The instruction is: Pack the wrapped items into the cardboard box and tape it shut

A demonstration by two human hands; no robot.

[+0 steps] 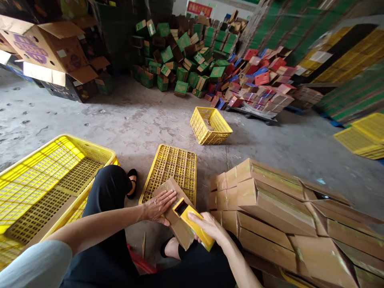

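Observation:
My left hand [160,205] lies flat on a folded brown cardboard piece [177,229], fingers stretched out and pressing on its upper part. In my right hand [207,227] is a yellow, box-shaped hand tool [196,228] with a dark opening at its far end; its exact kind does not show. The tool slants across the cardboard's right side, my fingers wrapped round it. Beneath the cardboard's far end is an upturned yellow plastic crate [175,162] on the floor between my legs. The cardboard's near end lies close to my right knee.
Flat brown cartons [276,204] are stacked at my right. A large yellow crate [67,138] stands at my left, and a smaller yellow crate [210,130] sits ahead. Green boxes [181,88] and red boxes [262,78] are heaped farther back. Open cartons [64,52] stand at the far left.

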